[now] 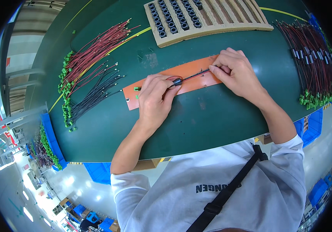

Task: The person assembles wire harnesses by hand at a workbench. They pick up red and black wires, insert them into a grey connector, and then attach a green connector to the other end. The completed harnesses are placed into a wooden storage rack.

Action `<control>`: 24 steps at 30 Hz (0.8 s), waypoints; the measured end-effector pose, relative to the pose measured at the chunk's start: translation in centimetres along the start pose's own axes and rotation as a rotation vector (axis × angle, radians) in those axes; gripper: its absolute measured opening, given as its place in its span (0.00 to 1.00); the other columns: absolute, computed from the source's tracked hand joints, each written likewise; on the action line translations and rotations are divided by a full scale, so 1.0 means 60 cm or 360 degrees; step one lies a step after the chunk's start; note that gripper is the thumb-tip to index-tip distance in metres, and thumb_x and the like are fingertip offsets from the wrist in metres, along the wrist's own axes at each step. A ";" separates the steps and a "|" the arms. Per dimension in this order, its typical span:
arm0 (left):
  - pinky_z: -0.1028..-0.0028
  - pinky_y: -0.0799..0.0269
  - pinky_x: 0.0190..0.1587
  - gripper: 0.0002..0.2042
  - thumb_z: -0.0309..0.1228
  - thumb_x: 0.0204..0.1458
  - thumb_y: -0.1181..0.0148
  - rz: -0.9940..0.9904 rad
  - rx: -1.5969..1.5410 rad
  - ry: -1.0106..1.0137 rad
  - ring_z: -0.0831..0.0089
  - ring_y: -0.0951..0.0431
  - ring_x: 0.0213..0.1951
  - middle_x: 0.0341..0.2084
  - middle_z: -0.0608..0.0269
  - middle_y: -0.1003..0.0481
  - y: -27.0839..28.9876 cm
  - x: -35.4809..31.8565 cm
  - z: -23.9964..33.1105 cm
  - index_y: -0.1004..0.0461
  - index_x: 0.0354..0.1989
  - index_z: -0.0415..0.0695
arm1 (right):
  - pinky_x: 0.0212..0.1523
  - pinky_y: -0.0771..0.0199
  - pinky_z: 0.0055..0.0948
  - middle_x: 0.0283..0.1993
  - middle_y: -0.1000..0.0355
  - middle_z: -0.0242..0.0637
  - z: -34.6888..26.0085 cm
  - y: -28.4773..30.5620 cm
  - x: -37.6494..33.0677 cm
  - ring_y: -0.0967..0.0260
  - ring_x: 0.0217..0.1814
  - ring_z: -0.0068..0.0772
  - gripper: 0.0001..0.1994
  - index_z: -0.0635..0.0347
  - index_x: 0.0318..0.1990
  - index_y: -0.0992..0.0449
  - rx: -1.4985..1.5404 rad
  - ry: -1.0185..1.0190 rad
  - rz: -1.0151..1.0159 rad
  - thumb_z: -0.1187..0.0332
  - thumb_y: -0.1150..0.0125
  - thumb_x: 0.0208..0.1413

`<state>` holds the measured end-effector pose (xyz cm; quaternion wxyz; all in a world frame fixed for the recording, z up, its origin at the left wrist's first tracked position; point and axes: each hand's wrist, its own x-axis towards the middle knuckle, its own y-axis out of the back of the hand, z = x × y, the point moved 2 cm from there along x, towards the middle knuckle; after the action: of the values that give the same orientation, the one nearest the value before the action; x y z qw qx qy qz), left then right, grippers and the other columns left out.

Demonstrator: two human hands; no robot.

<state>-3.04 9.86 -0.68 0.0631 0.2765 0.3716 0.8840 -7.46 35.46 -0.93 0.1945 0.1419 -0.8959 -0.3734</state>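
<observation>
Over an orange strip [197, 84] on the table, my left hand [153, 96] pinches a small black cylindrical core [177, 81] between thumb and fingers. Red and black wires [195, 75] run out of the core to the right. My right hand [240, 75] has thumb and forefinger closed on the far end of those wires, which are stretched nearly straight. A small green connector [137, 89] shows to the left of my left hand. My left fingers hide part of the wires and the inside of the core.
A tan slotted tray [212, 31] with rows of black cores [181, 21] lies at the back. Red wires [96, 48] and black wires [96, 92] with green connectors lie left. Wire bundles with cores [311, 58] lie right. Blue bins [312, 125] stand below the green table's [208, 120] edge.
</observation>
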 end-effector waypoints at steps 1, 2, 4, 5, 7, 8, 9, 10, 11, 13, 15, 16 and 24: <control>0.67 0.22 0.42 0.11 0.16 0.45 0.28 0.0018 -0.0013 -0.0021 0.58 0.20 0.43 0.36 0.54 0.17 -0.002 0.001 -0.001 0.23 0.36 0.36 | 0.40 0.41 0.36 0.25 0.31 0.33 -0.004 -0.004 -0.001 0.35 0.32 0.36 0.07 0.59 0.28 0.24 0.0005 0.0064 0.0027 0.69 0.34 0.56; 0.67 0.22 0.42 0.11 0.15 0.45 0.29 0.0036 -0.0027 -0.0043 0.59 0.19 0.43 0.36 0.54 0.17 -0.004 0.003 -0.001 0.23 0.36 0.36 | 0.40 0.41 0.36 0.25 0.31 0.32 -0.010 -0.010 0.000 0.35 0.32 0.36 0.07 0.59 0.28 0.24 0.0010 0.0128 0.0055 0.69 0.34 0.56; 0.67 0.22 0.41 0.11 0.15 0.45 0.29 0.0038 -0.0039 -0.0053 0.59 0.19 0.42 0.36 0.54 0.17 -0.008 0.007 -0.001 0.22 0.36 0.36 | 0.40 0.41 0.36 0.25 0.31 0.32 -0.014 -0.014 0.001 0.35 0.33 0.35 0.07 0.59 0.28 0.24 0.0012 0.0177 0.0049 0.70 0.34 0.56; 0.67 0.22 0.41 0.11 0.14 0.45 0.29 0.0021 -0.0037 -0.0042 0.60 0.19 0.42 0.36 0.55 0.17 -0.009 0.010 -0.001 0.22 0.36 0.36 | 0.40 0.41 0.36 0.25 0.31 0.32 -0.015 -0.011 0.003 0.35 0.33 0.35 0.07 0.59 0.27 0.24 0.0009 0.0162 0.0017 0.70 0.34 0.56; 0.68 0.21 0.41 0.11 0.13 0.45 0.30 0.0000 -0.0053 -0.0008 0.61 0.19 0.42 0.36 0.55 0.17 -0.013 0.014 0.001 0.23 0.36 0.37 | 0.41 0.41 0.36 0.25 0.32 0.32 -0.013 -0.006 0.005 0.35 0.33 0.35 0.07 0.59 0.28 0.23 0.0014 0.0142 -0.0032 0.70 0.34 0.56; 0.68 0.20 0.41 0.11 0.13 0.45 0.30 -0.0005 -0.0071 0.0015 0.61 0.19 0.42 0.36 0.55 0.17 -0.016 0.015 0.002 0.23 0.36 0.37 | 0.41 0.41 0.36 0.26 0.32 0.31 -0.009 -0.003 0.004 0.35 0.34 0.35 0.07 0.59 0.28 0.23 0.0023 0.0136 -0.0049 0.70 0.34 0.56; 0.68 0.20 0.41 0.12 0.12 0.45 0.31 -0.0010 -0.0089 0.0038 0.62 0.19 0.42 0.36 0.56 0.17 -0.018 0.016 0.003 0.23 0.36 0.37 | 0.41 0.41 0.36 0.26 0.32 0.31 -0.007 -0.001 0.004 0.35 0.35 0.35 0.06 0.59 0.29 0.23 0.0031 0.0129 -0.0065 0.70 0.34 0.56; 0.69 0.19 0.42 0.12 0.12 0.45 0.31 -0.0019 -0.0109 0.0058 0.63 0.18 0.42 0.36 0.55 0.18 -0.020 0.018 0.003 0.24 0.37 0.37 | 0.42 0.40 0.36 0.27 0.33 0.32 -0.004 0.001 0.003 0.35 0.35 0.36 0.06 0.59 0.29 0.23 0.0039 0.0143 -0.0047 0.70 0.35 0.57; 0.70 0.19 0.42 0.13 0.11 0.46 0.32 -0.0028 -0.0129 0.0079 0.64 0.18 0.42 0.36 0.55 0.18 -0.023 0.020 0.004 0.24 0.37 0.38 | 0.42 0.39 0.36 0.28 0.33 0.32 -0.001 0.003 0.002 0.36 0.36 0.36 0.06 0.59 0.30 0.23 0.0047 0.0155 -0.0029 0.70 0.35 0.57; 0.71 0.18 0.43 0.13 0.11 0.47 0.32 -0.0043 -0.0162 0.0123 0.65 0.17 0.42 0.36 0.54 0.18 -0.028 0.023 0.005 0.26 0.39 0.38 | 0.44 0.38 0.36 0.30 0.34 0.33 0.005 0.006 0.001 0.36 0.38 0.37 0.05 0.60 0.31 0.23 0.0066 0.0177 0.0000 0.70 0.35 0.58; 0.72 0.18 0.45 0.14 0.12 0.49 0.32 -0.0054 -0.0187 0.0169 0.67 0.16 0.42 0.37 0.53 0.18 -0.034 0.024 0.006 0.28 0.41 0.39 | 0.45 0.37 0.37 0.31 0.35 0.33 0.012 0.008 -0.001 0.37 0.39 0.38 0.05 0.60 0.32 0.24 0.0088 0.0194 0.0025 0.70 0.36 0.58; 0.73 0.18 0.45 0.15 0.12 0.50 0.33 -0.0059 -0.0223 0.0226 0.68 0.16 0.42 0.37 0.53 0.18 -0.038 0.024 0.006 0.29 0.42 0.39 | 0.46 0.37 0.37 0.31 0.35 0.34 0.015 0.010 -0.002 0.37 0.39 0.38 0.06 0.60 0.31 0.24 0.0094 0.0184 0.0025 0.70 0.36 0.58; 0.73 0.17 0.47 0.17 0.13 0.52 0.33 -0.0102 -0.0428 0.0367 0.69 0.15 0.42 0.38 0.54 0.18 -0.068 0.048 0.029 0.33 0.45 0.39 | 0.44 0.39 0.37 0.31 0.37 0.34 0.039 0.031 -0.011 0.39 0.38 0.38 0.07 0.60 0.32 0.25 0.0124 0.0088 0.0092 0.70 0.36 0.60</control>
<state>-4.91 14.81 -1.24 0.0848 0.1502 0.2634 0.9491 -8.16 38.44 -1.26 0.2242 0.1339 -0.9077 -0.3283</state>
